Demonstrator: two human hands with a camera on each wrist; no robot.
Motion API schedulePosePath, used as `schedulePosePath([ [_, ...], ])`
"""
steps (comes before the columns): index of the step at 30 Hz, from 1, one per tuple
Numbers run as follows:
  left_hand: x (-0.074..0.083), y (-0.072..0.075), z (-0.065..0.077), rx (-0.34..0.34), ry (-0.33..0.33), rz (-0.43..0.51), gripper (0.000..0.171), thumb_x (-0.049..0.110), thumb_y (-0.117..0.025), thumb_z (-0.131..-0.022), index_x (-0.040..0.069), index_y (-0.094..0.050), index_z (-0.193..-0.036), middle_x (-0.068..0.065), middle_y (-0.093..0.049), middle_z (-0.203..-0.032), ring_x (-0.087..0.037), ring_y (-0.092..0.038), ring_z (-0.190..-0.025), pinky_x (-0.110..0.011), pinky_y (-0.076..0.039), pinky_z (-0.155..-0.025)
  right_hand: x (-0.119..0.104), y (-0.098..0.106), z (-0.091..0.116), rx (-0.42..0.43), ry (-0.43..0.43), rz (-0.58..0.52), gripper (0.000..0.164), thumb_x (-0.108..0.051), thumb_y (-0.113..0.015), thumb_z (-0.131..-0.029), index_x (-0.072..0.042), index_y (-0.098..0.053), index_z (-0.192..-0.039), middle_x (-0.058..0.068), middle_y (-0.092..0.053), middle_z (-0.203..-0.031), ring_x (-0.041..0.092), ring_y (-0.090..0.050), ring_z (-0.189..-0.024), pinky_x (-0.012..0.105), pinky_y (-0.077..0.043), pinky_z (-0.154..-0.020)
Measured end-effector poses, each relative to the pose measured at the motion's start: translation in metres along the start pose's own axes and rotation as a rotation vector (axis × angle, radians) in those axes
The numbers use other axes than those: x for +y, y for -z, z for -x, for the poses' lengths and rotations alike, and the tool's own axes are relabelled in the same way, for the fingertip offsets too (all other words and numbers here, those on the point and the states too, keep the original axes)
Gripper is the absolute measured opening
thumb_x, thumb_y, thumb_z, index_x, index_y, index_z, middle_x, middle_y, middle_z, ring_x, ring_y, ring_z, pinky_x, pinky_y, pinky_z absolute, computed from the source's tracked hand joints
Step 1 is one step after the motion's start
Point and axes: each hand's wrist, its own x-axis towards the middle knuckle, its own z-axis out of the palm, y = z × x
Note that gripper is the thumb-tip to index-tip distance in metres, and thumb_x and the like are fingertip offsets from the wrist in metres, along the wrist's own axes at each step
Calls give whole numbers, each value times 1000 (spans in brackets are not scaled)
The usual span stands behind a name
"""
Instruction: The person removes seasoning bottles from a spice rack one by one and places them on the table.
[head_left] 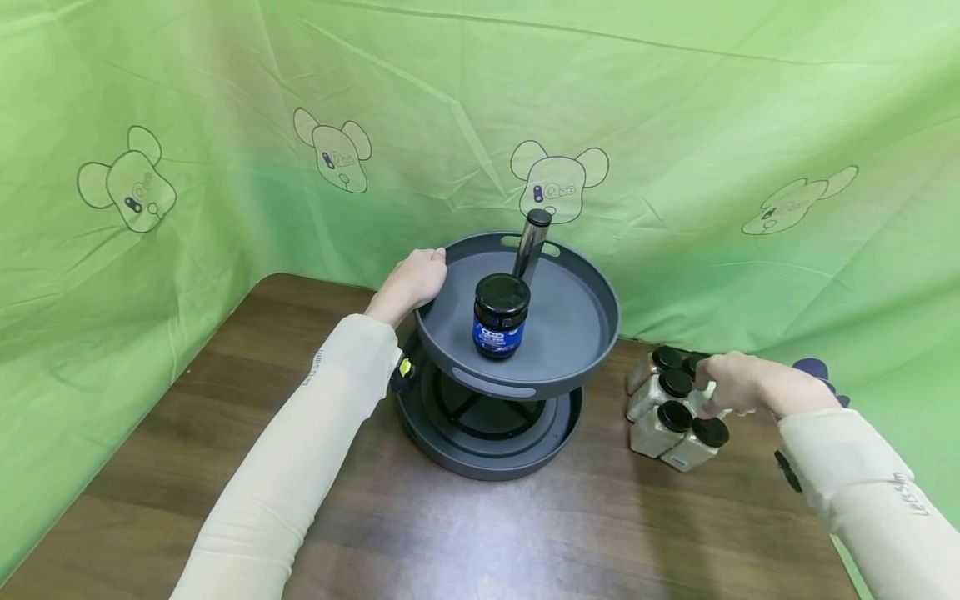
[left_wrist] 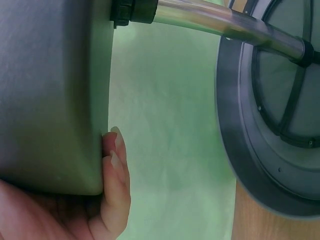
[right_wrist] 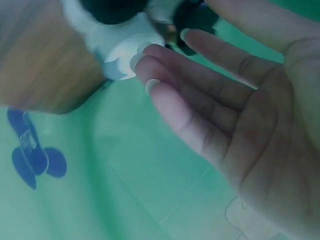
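My left hand (head_left: 414, 283) grips the left rim of the upper round grey tray (head_left: 573, 321) of a two-tier stand. In the left wrist view its fingers (left_wrist: 116, 195) curl under that tray's edge. A dark jar with a blue label (head_left: 498, 335) stands on the upper tray, in front of the metal pole (head_left: 531, 250). Over at the right, my right hand (head_left: 750, 385) is beside a cluster of clear spice jars with black lids (head_left: 658, 433). Its fingers are extended and loosely bent, fingertips right at the side of a pale jar (right_wrist: 127, 55) in the right wrist view.
The lower grey tray (head_left: 487, 468) sits on the brown wooden table (head_left: 360, 517), below the upper one. A green curtain (head_left: 420, 100) with mouse drawings hangs behind the table and along both sides.
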Motion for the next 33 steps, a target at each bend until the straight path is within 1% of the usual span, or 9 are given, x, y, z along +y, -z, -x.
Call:
schedulePosePath([
  [2,0,0,0,3,0,-1,57,44,-16,-106,17,-42,-149,-5,-38,-158,-34,-35,-145,-49,-33,-116,0,5,1,29,34,-5,47,-26,-79,-79,6,-61,-108,23,-66,-96,21,-62,-73,38,-52,-65],
  [5,0,-1,0,-1,2,-1,58,44,-16,-106,15,-45,-147,-7,-40,-156,-34,-38,-143,-48,-35,-115,-3,12,1,63,73,-37,50,-31,-77,-82,6,-61,-111,13,-70,-91,21,-63,-79,43,-54,-72],
  [8,0,0,1,0,0,-2,58,44,-16,-106,14,-46,-146,-8,-41,-155,-34,-39,-142,-49,-35,-114,-7,21,3,102,109,-83,53,-33,-74,-85,7,-59,-116,8,-73,-92,23,-68,-82,48,-55,-76],
  [11,1,1,1,-4,2,-6,58,44,-15,-106,16,-42,-149,-6,-37,-158,-34,-35,-145,-49,-32,-117,-12,28,5,164,125,-109,53,-37,-72,-87,3,-59,-121,12,-74,-102,27,-69,-90,53,-54,-82],
  [14,1,1,1,-10,5,-7,57,44,-15,-106,19,-38,-152,-5,-34,-160,-34,-32,-147,-48,-30,-119,-17,34,6,221,133,-130,51,-38,-70,-89,-1,-59,-122,14,-73,-108,30,-69,-96,54,-54,-84],
  [16,1,1,1,-13,7,-9,56,44,-15,-106,20,-38,-152,-5,-34,-160,-34,-32,-147,-49,-31,-118,-20,37,7,254,139,-145,50,-37,-70,-90,-1,-59,-124,16,-71,-111,31,-69,-98,54,-53,-85],
  [20,0,1,1,-9,2,-9,56,44,-16,-106,19,-39,-151,-5,-35,-159,-34,-33,-146,-49,-32,-118,-26,43,10,321,149,-158,49,-36,-68,-92,-1,-59,-125,19,-69,-116,33,-67,-101,56,-51,-88],
  [27,0,1,1,-10,3,-12,57,44,-15,-106,20,-38,-151,-5,-35,-159,-34,-33,-147,-49,-31,-118,-37,53,15,400,153,-179,48,-38,-64,-95,-4,-57,-129,20,-66,-123,39,-62,-113,60,-47,-93],
  [33,0,1,2,-10,3,-9,56,44,-15,-106,21,-39,-151,-4,-35,-159,-34,-33,-147,-49,-31,-118,-52,63,19,478,172,-198,47,-37,-65,-95,-6,-57,-129,19,-64,-126,37,-59,-116,58,-46,-96],
])
